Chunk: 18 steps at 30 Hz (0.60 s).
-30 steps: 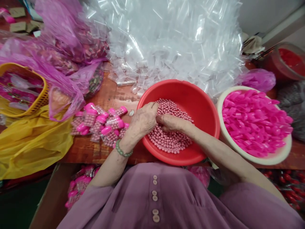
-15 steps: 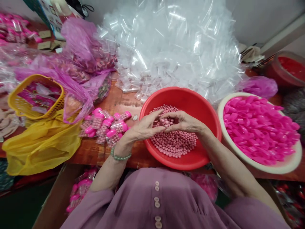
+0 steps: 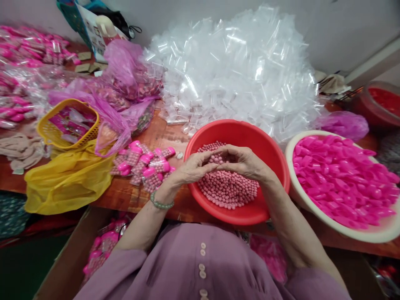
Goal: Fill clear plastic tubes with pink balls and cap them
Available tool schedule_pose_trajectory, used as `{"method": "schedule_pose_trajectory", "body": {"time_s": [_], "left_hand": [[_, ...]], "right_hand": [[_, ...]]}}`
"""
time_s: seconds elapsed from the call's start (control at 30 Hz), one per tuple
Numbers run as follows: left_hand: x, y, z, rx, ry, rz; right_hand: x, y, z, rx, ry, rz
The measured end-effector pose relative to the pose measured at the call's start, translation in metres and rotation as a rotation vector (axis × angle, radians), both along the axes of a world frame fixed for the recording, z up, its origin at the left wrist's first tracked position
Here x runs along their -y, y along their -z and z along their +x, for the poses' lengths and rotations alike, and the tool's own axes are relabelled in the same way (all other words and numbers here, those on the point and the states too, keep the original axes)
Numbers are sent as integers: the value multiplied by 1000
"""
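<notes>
My left hand (image 3: 194,167) and my right hand (image 3: 245,162) meet over a red basin (image 3: 275,166), fingertips curved toward each other. Between them shows a small cluster of pink beads (image 3: 215,159), which look closer to me than those below. Both hands appear closed around this cluster; whether a clear tube or pouch encloses it is hidden by the fingers. Beneath, many more pink beads (image 3: 229,191), seemingly strung in rows, lie in the basin. A green bead bracelet (image 3: 161,204) circles my left wrist.
Left of the basin lie bead-filled clear packs with pink caps (image 3: 146,162), a yellow bag (image 3: 68,179) and a yellow basket (image 3: 68,143). Clear plastic sleeves (image 3: 237,71) are heaped behind. A white tub (image 3: 292,166) of pink plastic pieces (image 3: 340,179) stands right.
My view has shifted, so more of the left side and the wall shows. Both hands stay together over the basin around the beads, with barely any visible movement.
</notes>
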<state>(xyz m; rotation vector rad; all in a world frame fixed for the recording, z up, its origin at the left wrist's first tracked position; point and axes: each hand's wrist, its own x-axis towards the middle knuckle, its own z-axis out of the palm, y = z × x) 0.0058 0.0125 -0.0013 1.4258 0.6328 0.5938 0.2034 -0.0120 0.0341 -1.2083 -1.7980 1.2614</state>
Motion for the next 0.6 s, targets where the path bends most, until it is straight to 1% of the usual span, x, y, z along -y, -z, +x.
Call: {"method": "schedule_pose_trajectory", "body": {"time_s": [0.07, 0.13, 0.2, 0.3, 0.4, 0.43, 0.47, 0.53, 0.6], "left_hand": [[-1, -2, -1, -31, 20, 42], [-2, -3, -2, -71, 25, 57], [-4, -5, -2, -45, 6, -13], [-5, -7, -2, 95, -40, -165], [-3, -9, -3, 211, -71, -276], [-1, -9, -4, 245, -74, -304], [2, -10, -4, 278, -74, -323], [7, -11, -5, 339, -62, -327], [11, -11, -3, 375, -57, -312]], "right_hand": [[2, -2, -1, 32, -5, 26], [4, -1, -2, 57, 25, 43], [4, 2, -1, 62, 59, 34], [5, 3, 3, 112, 73, 47], [16, -8, 12, 325, 4, 110], [22, -14, 18, 400, -4, 132], [29, -21, 26, 462, 22, 154], [46, -33, 50, 558, 192, 188], [63, -38, 82, 700, 504, 214]]}}
